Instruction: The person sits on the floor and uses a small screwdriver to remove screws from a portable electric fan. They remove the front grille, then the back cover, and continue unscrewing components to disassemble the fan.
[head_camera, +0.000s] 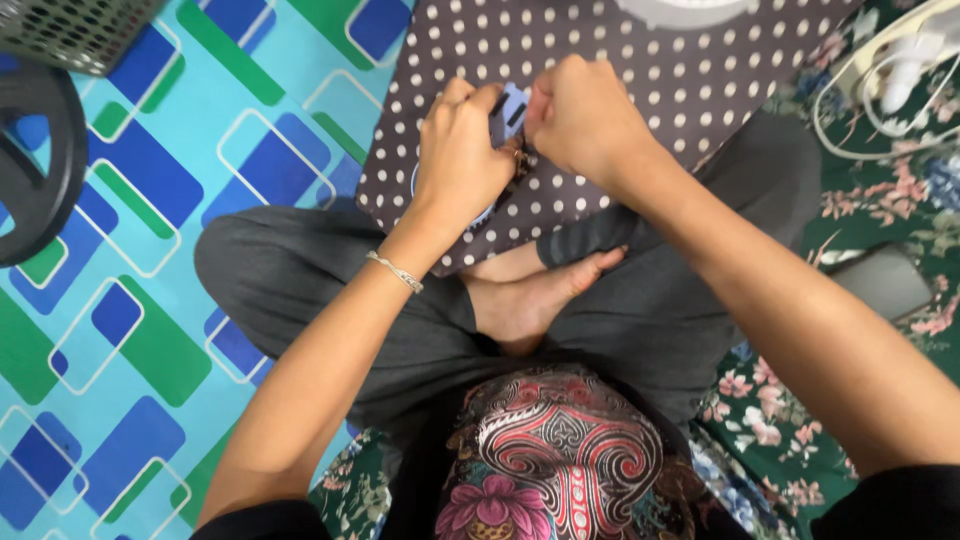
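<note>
Head view, looking straight down on a person seated cross-legged. Small pale blue piece (510, 112), flat, with dark slots or marks on its face, sits between both hands over the polka-dot cloth (640, 90); only its upper part shows, the rest hidden behind knuckles. Left hand (462, 152) grips it from the left, fingers curled together and clamped on its edge, thumb on top. Right hand (580, 118) meets it from the right, fingers closed in a fist-like pinch against the same piece; exact contact point hidden. The two hands touch or nearly touch at the piece. A small brownish bit shows just below the piece, at the left hand's knuckles; too small to identify.

Left wrist carries a thin silver bracelet (395, 271). The cloth, brown-grey with white dots, lies across the lap and extends to the top edge of the frame. Beneath it, grey trousers (300, 280) and a bare foot (530, 295) tucked at centre. A patterned garment in red, black and pink fills the bottom centre.

Left side: floor mat (140, 200) in turquoise with blue and green rounded blocks. On it, a dark round object (40, 170) at the far left edge and a grey mesh basket (70, 30) in the top left corner. Right side: green floral fabric (900, 200), with white cables (880, 90) at top right.
</note>
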